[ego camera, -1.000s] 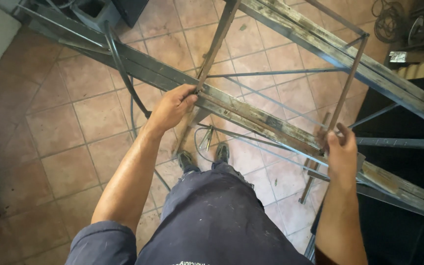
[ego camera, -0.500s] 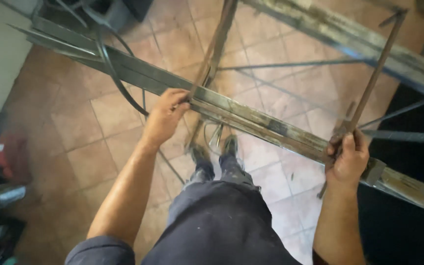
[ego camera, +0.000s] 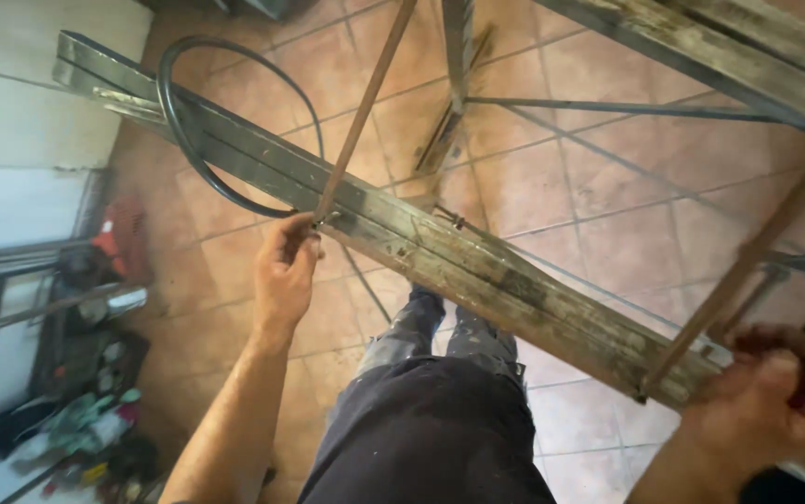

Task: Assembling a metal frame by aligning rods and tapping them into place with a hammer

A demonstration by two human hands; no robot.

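Left hand pinching thin rod where it meets long steel beam, probably steadying the joint. Right hand curled shut round second rod at beam's near end, bracing the frame above tiled floor. Versus half a second ago: left hand off the beam top, now down at the rod foot; hose loop closer in view.

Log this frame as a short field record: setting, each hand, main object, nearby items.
setting: tiled floor, seen from above
left hand: fingers at the lower end of a rusty rod where it meets the metal beam
right hand: gripping the foot of a second rusty rod, blurred
nearby: black cable loop over the beam; clutter at left
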